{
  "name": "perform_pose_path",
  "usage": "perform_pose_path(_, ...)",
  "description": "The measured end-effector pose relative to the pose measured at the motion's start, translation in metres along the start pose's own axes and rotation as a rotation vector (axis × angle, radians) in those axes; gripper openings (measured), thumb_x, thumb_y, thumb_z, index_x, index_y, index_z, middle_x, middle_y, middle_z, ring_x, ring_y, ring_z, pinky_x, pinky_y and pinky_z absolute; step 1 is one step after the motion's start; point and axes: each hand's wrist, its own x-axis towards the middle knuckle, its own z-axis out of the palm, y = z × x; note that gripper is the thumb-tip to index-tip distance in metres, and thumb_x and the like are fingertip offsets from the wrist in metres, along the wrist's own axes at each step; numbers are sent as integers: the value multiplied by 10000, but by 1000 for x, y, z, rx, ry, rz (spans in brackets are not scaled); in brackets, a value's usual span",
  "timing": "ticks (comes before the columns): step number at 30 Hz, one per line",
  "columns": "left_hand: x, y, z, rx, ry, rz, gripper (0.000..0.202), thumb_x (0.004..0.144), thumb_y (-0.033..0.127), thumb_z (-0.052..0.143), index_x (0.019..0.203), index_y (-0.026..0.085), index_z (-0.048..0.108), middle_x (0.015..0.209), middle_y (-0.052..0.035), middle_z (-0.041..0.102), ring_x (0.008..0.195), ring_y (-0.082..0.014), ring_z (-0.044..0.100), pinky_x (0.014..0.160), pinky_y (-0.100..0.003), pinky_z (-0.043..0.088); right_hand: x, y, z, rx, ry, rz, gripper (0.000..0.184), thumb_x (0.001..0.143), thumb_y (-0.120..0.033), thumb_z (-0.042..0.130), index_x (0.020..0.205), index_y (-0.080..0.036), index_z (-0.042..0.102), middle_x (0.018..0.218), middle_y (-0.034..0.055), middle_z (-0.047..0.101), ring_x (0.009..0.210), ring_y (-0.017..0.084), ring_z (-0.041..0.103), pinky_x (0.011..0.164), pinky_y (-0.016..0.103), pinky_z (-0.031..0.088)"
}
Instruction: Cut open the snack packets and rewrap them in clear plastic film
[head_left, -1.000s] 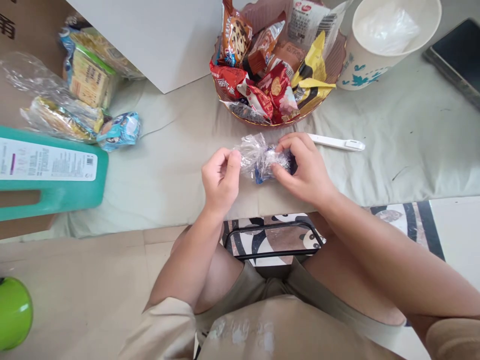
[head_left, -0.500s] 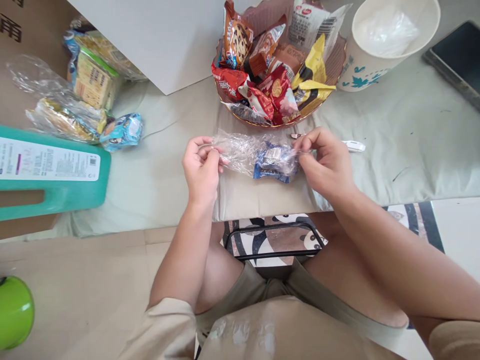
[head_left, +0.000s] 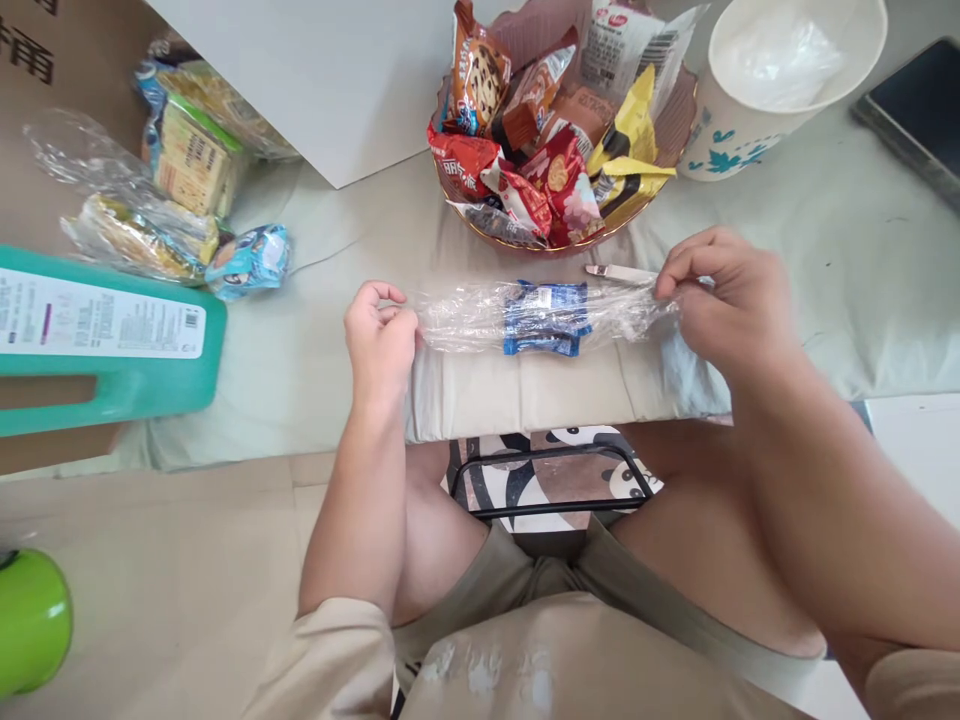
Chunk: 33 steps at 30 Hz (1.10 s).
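Observation:
A sheet of clear plastic wrap (head_left: 465, 318) is stretched sideways above the cloth-covered table edge. My left hand (head_left: 381, 340) pinches its left end, and my right hand (head_left: 724, 300) pinches its bunched right end. In the middle of the film a blue snack packet (head_left: 546, 318) lies wrapped, with a white label patch on top. Just behind the film, close to my right hand, a small white-handled knife (head_left: 619, 273) rests on the cloth, partly covered.
Behind stands a pink glass bowl (head_left: 686, 120) of wrapped snacks, with a paper cup (head_left: 720, 140) holding crumpled plastic and a phone (head_left: 919, 115) to its right. At left are a teal bottle (head_left: 150, 390), film-wrapped snacks (head_left: 195, 160) and a blue packet (head_left: 247, 262).
My right hand has moved right, drawing the film out long and taut around the blue packet. My left hand has shifted slightly left, still pinching its end.

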Motion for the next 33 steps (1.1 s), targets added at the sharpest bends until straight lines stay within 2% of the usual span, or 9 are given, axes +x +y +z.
perform_pose_path(3, 1, 0, -1, -90, -7, 68, 122, 746, 200, 635, 839, 241, 567, 674, 5, 644, 549, -131, 591, 425, -256, 370, 0, -7, -6, 16, 140, 59, 236, 906, -199, 573, 693, -274, 640, 833, 79, 684, 870, 282, 682, 807, 474, 538)
perform_pose_path(5, 1, 1, 0, -134, -71, 186, 232, 786, 381, 701, 953, 240, 623, 923, -47, 722, 763, -159, 688, 513, -260, 470, -1, -13, -9, 64, 163, 34, 208, 973, -289, 527, 844, -284, 690, 905, 95, 712, 945, 314, 696, 851, 502, 542)
perform_pose_path(7, 0, 1, 3, -75, -199, 296, 403, 755, 500, 778, 1038, 241, 656, 1078, -71, 735, 944, -192, 714, 639, -277, 546, -2, -17, -11, 80, 58, -67, 193, 978, -397, 558, 1041, -288, 705, 1041, 106, 744, 1017, 336, 705, 899, 528, 548)
perform_pose_path(9, -2, 3, 6, 57, -319, 368, 392, 731, 479, 820, 1003, 225, 697, 1046, -67, 753, 959, -201, 713, 735, -297, 572, -3, -18, -9, 18, -94, -188, 329, 921, -502, 653, 1147, -268, 697, 1052, 113, 761, 996, 344, 716, 894, 545, 555)
perform_pose_path(13, -7, 7, 9, 171, -382, 509, 180, 809, 384, 750, 814, 204, 744, 842, -37, 749, 813, -175, 695, 776, -318, 580, -3, -16, -3, -88, -223, -316, 193, 916, -424, 654, 921, -243, 722, 743, 55, 704, 727, 258, 688, 717, 449, 556)
perform_pose_path(21, -10, 10, 3, 146, -223, 650, 241, 877, 500, 766, 915, 268, 816, 1052, -49, 734, 1037, -216, 715, 968, -416, 607, -10, -37, -10, -12, 8, -297, 110, 938, -286, 624, 843, -278, 679, 915, 63, 788, 922, 284, 762, 826, 457, 590)
perform_pose_path(26, -14, 7, 2, 33, -184, 717, 372, 922, 592, 696, 856, 238, 793, 934, -58, 722, 883, -183, 710, 782, -336, 602, -21, -39, -12, -30, -11, -219, 122, 960, -341, 607, 871, -293, 677, 778, 31, 753, 699, 232, 713, 684, 384, 555)
perform_pose_path(29, -12, 3, 4, 10, -204, 642, 454, 937, 646, 645, 814, 222, 749, 751, -23, 653, 596, -109, 585, 542, -264, 470, -23, -33, -9, -4, -10, -213, 150, 981, -356, 581, 913, -286, 696, 697, 6, 700, 593, 194, 648, 625, 347, 512)
perform_pose_path(33, -3, -3, 3, 36, -248, 604, 512, 909, 710, 637, 821, 216, 737, 605, 22, 534, 490, -71, 429, 485, -248, 344, -20, -28, -10, -31, 0, -268, 156, 949, -343, 622, 856, -248, 704, 597, -17, 622, 517, 146, 551, 538, 299, 412)
